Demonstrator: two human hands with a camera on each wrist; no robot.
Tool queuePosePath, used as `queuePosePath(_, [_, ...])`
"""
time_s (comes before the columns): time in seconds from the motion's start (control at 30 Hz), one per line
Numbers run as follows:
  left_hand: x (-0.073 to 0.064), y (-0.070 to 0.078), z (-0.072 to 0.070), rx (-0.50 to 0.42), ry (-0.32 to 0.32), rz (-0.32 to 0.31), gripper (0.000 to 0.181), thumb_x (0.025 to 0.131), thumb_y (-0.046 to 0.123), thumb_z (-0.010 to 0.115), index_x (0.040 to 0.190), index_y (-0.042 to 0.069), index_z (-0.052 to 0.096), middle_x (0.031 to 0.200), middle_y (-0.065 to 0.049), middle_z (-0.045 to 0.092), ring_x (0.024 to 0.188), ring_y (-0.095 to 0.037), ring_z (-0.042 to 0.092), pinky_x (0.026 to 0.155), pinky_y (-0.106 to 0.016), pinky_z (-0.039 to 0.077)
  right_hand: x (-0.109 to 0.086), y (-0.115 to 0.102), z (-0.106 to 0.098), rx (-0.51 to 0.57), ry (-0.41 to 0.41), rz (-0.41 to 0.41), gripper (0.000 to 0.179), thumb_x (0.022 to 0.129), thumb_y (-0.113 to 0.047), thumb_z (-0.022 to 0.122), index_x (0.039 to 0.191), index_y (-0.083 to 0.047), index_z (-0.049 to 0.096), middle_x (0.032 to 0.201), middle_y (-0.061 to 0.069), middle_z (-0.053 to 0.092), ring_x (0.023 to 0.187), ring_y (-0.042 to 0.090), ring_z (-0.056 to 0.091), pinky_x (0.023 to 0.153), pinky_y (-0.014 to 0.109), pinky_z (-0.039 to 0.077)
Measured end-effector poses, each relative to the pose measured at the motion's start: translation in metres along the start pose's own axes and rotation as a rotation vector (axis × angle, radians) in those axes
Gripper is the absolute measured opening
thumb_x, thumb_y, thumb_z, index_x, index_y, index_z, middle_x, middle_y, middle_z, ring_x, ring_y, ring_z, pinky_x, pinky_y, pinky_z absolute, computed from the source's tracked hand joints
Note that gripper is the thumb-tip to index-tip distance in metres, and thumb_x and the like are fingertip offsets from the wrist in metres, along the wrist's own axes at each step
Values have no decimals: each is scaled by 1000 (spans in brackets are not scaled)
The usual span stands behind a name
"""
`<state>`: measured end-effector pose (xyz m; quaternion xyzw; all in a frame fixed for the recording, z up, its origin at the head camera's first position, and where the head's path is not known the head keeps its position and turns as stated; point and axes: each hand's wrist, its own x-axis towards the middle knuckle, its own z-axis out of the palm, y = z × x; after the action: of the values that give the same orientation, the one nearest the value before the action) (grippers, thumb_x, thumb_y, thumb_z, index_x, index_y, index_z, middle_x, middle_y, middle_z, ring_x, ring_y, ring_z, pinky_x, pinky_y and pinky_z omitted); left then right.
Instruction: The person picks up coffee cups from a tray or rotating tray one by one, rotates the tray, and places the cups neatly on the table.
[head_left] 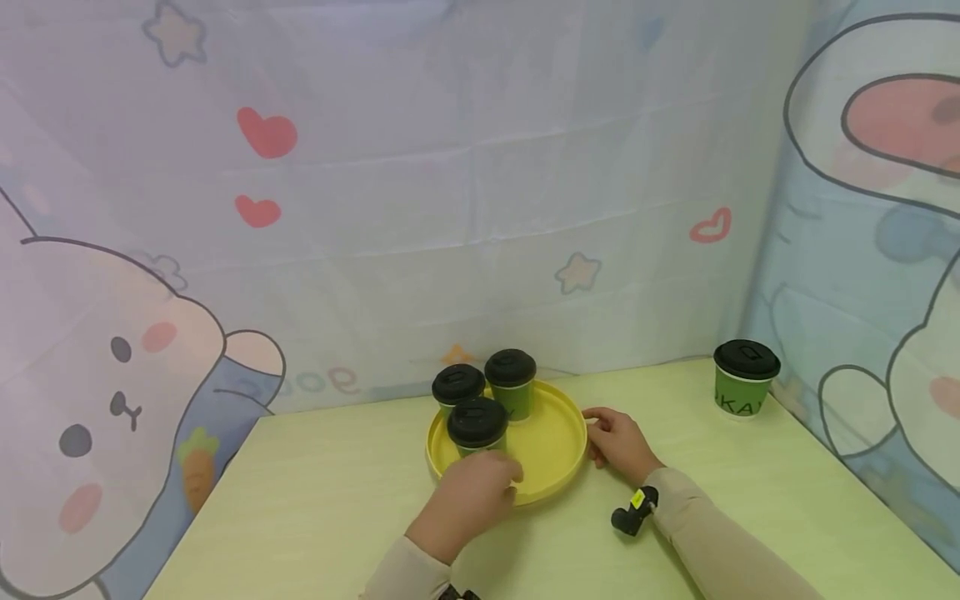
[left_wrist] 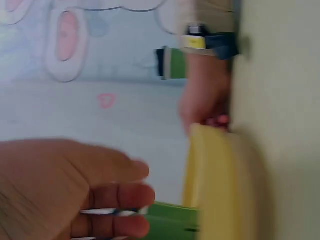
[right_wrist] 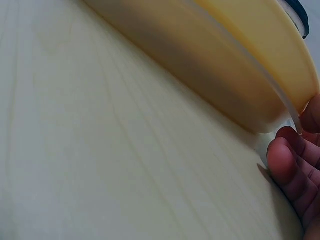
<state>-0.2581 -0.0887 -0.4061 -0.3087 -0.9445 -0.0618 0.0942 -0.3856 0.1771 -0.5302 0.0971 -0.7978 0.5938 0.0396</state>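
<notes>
A round yellow tray (head_left: 553, 457) rests on the table, bearing three green paper cups with black lids at its left side: a front cup (head_left: 477, 422), a back left cup (head_left: 457, 383) and a back right cup (head_left: 512, 393). My left hand (head_left: 474, 492) is just in front of the front cup, its fingers loosely bent; the left wrist view shows nothing held in them, with green cup wall (left_wrist: 172, 220) beyond. At the tray's right edge, my right hand (head_left: 621, 443) pinches the rim, thumb above and fingers below in the right wrist view.
Another green cup (head_left: 745, 379) with a black lid stands at the table's far right corner. A cartoon-printed cloth (head_left: 420, 208) hangs behind the pale table (head_left: 315, 500). Each wrist wears a black strap, the right one with a small camera (head_left: 633, 512).
</notes>
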Motion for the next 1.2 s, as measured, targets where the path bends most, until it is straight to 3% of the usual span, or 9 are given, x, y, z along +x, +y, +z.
queuePosePath(0.13, [-4,-17,-29,-219,68,131,14,94,11,67,100,17,78,87,10,69,75,-3,58,71,-23,51,-1,-2,1,-2,-2,10,33,96,-5,55,128,0,63,71,10,61,52,21,58,51,33,53])
queuePosePath(0.27, [-7,-42,-45,-343,347,215,14,95,7,65,98,14,77,83,9,66,65,-3,49,63,-23,47,0,-3,1,-1,1,11,33,96,-5,56,128,-1,63,70,10,61,52,22,57,51,33,53])
queuePosePath(0.37, [-5,-69,-37,-346,625,112,13,93,2,65,97,8,76,80,4,65,62,-6,47,57,-24,45,1,-3,1,4,3,9,33,96,-5,56,128,0,63,70,10,60,51,22,57,51,33,53])
queuePosePath(0.47, [-2,-95,-16,-400,762,-155,14,94,3,63,102,5,74,83,-2,64,68,-12,54,61,-28,48,0,-2,1,8,6,11,33,96,-5,56,128,0,63,71,10,61,52,22,57,51,33,53])
queuePosePath(0.6, [-2,-116,22,-633,655,-535,29,99,15,57,125,5,67,109,-12,65,95,-26,63,82,-41,53,-3,2,2,16,0,8,34,96,-5,56,128,0,63,71,10,61,52,22,57,50,34,53])
queuePosePath(0.7, [-2,-122,46,-790,535,-693,42,103,23,51,140,3,57,131,-19,59,116,-36,59,94,-50,50,-5,2,3,16,-3,6,34,96,-5,56,129,0,62,71,10,61,51,22,57,50,34,53])
queuePosePath(0.83, [1,-123,67,-891,476,-758,48,105,23,48,147,0,51,143,-24,52,128,-42,52,100,-53,47,-6,-3,2,5,2,10,34,97,-6,57,129,0,62,72,10,61,51,21,58,50,33,53])
queuePosePath(1.1, [2,-122,90,-1034,551,-814,47,101,16,47,145,0,53,146,-22,51,139,-40,42,112,-53,35,-7,-9,0,5,-2,-1,35,97,-5,55,131,2,61,72,9,61,51,19,57,51,31,53])
queuePosePath(1.2, [2,-124,99,-1060,576,-813,47,100,14,47,144,3,55,147,-20,52,135,-35,46,108,-49,38,-7,-11,0,14,5,13,34,97,-4,55,129,1,62,70,9,60,50,19,56,50,30,52])
